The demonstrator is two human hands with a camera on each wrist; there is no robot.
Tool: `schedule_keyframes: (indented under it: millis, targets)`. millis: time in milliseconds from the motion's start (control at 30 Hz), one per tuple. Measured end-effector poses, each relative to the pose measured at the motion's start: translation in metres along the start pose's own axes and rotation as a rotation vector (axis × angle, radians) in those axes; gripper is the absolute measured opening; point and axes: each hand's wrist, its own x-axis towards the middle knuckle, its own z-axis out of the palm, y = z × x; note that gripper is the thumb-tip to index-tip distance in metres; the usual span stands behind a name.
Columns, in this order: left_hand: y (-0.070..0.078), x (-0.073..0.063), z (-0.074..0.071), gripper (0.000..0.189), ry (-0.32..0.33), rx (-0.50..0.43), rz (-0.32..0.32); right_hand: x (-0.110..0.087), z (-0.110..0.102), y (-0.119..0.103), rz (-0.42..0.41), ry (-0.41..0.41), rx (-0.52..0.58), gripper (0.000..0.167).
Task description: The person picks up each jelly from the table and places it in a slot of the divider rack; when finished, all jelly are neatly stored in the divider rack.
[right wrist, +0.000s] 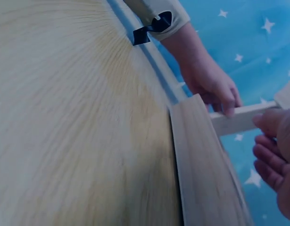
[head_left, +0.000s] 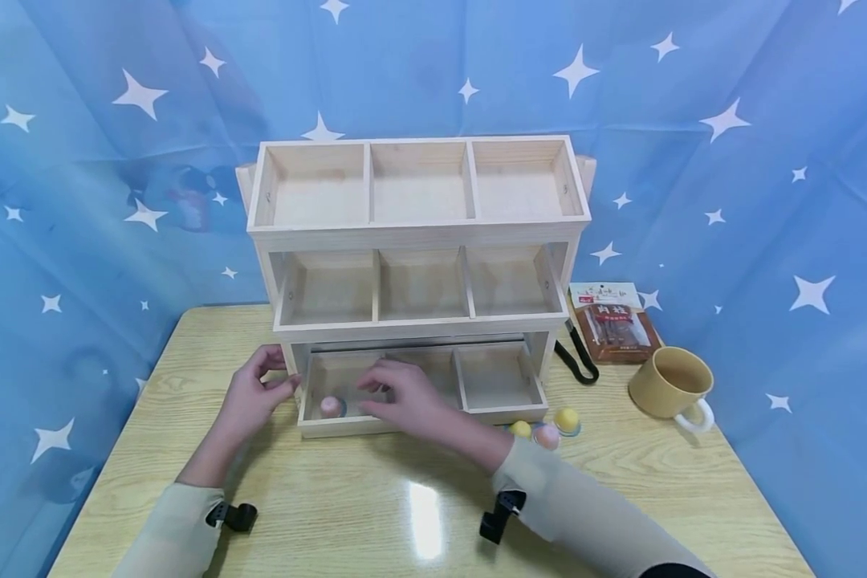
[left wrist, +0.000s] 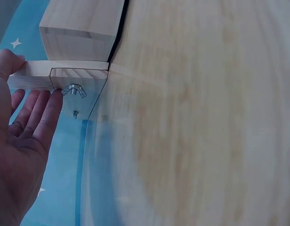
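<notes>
A light wooden three-tier rack stands on the table, each tier divided into compartments. My left hand grips its lower left side, the thumb on one face of the wood and the fingers on the other in the left wrist view. A small pink ball with a bluish edge lies in the left compartment of the bottom tray. Over that tray, right of the ball, hovers my right hand, fingers loosely bent and nothing visible between them. The hand and forearm partly hide the tray's middle.
By the tray's front right corner lie a yellow ball, another yellow ball and a pink ball. Farther right are black-handled tongs, a packaged snack bag and a tan mug. A starry blue curtain hangs behind.
</notes>
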Motion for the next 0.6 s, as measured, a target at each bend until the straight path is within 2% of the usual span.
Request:
schedule_keyframes:
  millis: [133,367,500,600]
  targets:
    - [0.000,0.001,0.001,0.045,0.008,-0.002,0.004,-0.028,-0.018,0.007,-0.012,0.011,-0.028,0.026]
    - [-0.002,0.001,0.002,0.045,0.009,-0.008,0.003,-0.083,-0.048,0.023,0.079,0.064,-0.022,0.023]
    - [-0.002,0.001,0.002,0.045,0.009,-0.020,0.002,-0.106,-0.063,0.030,0.071,0.111,0.005,0.022]
    - [-0.002,0.001,0.002,0.044,0.009,-0.030,0.000,-0.121,-0.072,0.037,0.074,0.146,-0.022,0.022]
